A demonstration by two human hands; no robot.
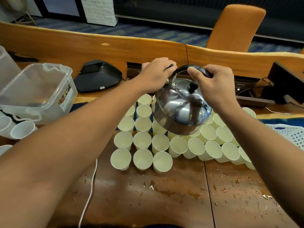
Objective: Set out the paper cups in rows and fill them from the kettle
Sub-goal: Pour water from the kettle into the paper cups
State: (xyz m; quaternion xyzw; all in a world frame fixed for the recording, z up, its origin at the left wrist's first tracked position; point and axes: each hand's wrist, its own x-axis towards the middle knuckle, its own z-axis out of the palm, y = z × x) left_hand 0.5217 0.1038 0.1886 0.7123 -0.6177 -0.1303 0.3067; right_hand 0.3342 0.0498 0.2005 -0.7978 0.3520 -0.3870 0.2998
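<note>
A shiny round steel kettle (179, 109) hangs tilted above the rows of pale paper cups (143, 140) on the wet wooden tabletop (181, 198). The right hand (215, 86) has its fingers closed round the kettle's black arched handle (184, 68); the left hand (154, 73) grips the handle's far end.

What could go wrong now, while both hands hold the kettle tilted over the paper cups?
1. The kettle hangs low over the packed paper cups; its base could knock some over.
2. The tabletop already has puddles and drops, so more tilting may spill water again, near the white cable.
3. The left hand and right hand hide the far cups, so aiming may be poor.
</note>
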